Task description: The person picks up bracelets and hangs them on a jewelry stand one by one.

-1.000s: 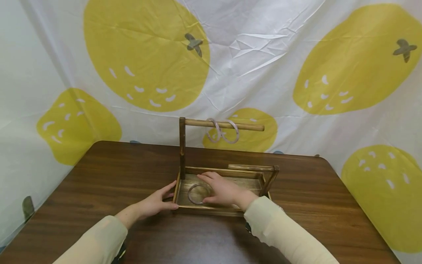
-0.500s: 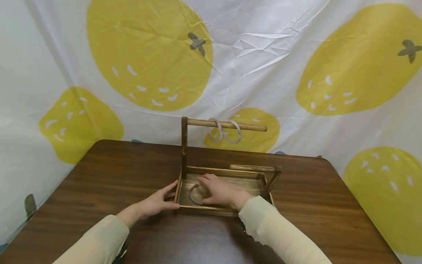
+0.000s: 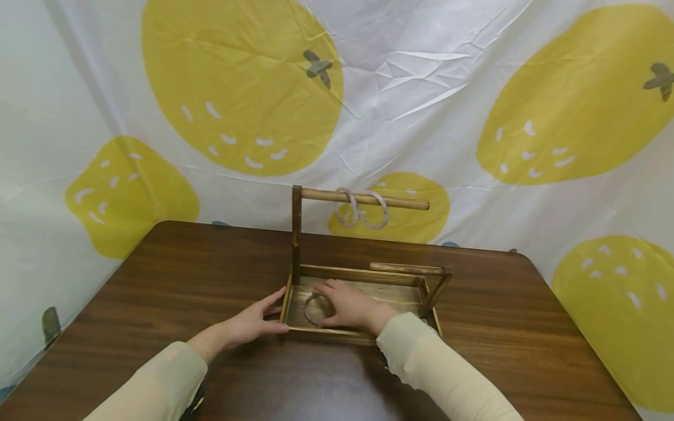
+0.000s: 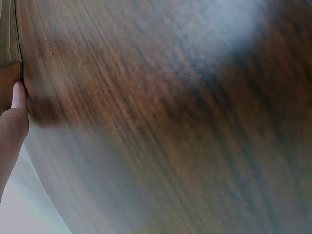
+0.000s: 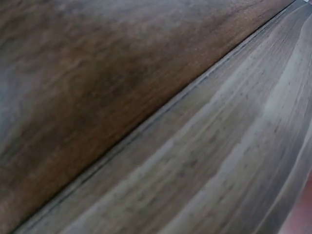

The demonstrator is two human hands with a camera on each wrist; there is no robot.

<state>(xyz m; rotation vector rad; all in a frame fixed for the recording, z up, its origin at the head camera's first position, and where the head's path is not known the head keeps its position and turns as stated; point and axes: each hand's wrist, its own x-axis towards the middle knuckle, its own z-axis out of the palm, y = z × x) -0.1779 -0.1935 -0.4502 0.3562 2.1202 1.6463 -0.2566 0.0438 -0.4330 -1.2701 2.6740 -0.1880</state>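
A wooden stand with a shallow tray (image 3: 333,332) sits on the table. Its left post carries a high rod (image 3: 409,203), from which two pale pinkish bangles (image 3: 385,217) hang. Another bangle (image 3: 305,313) lies flat in the tray, toward its left end. My right hand (image 3: 350,304) covers the right part of that bangle, thumb by its near edge and fingers by its far edge. Against the tray's left end rests my left hand (image 3: 253,321), thumb at the front corner, fingers along the side wall. The left wrist view shows a straight finger (image 4: 19,95) touching the tray's corner.
A lower rod (image 3: 400,268) on a short post (image 3: 437,290) rises at the tray's right end, close to my right forearm. The brown wooden table (image 3: 210,263) surrounds the stand. Behind it hangs a white curtain (image 3: 416,128) printed with yellow lemons.
My right hand has shifted slightly left over the lying bangle and hides more of it. The left hand keeps its place on the tray. The head view has turned a little left.
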